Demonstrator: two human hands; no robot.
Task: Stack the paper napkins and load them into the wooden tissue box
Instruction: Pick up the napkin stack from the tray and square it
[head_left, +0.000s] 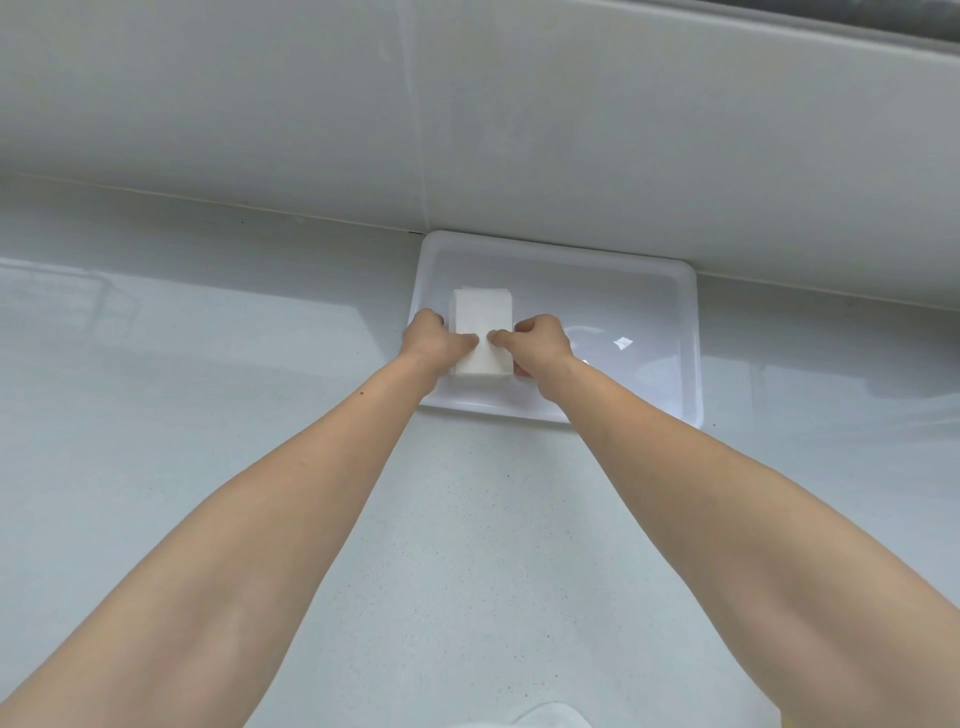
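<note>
Just above the middle of the frame, two bare forearms reach forward from the bottom corners and meet at a stack of white paper napkins (480, 317). The stack sits in the left part of a shallow white tray (623, 291), which lies on a pale glossy tabletop (234, 374) and is pushed up against a light tiled wall (467, 130) across the upper half of the frame.

The left hand (434, 338) is on the stack's left side and the right hand (537, 343) on its right side, so the napkins lie directly between them. Both hands are equally near. The fingers (467, 341) of the left hand curl in over the stack's near top edge. The right hand's fingers (501, 338) do the same from the other side, so that the tips of the two hands almost touch on top. Each hand appears to clasp the stack, squeezing it from the side. How the fingers lie underneath is hidden.

The stack's long axis runs up and down the frame, from the person toward the wall, and the hands grip across its short width at the near end. That suggests the sheets are being squared up or readied for lifting as one block. The wooden tissue box is not in view, so which way the stack must travel cannot be told.
</note>
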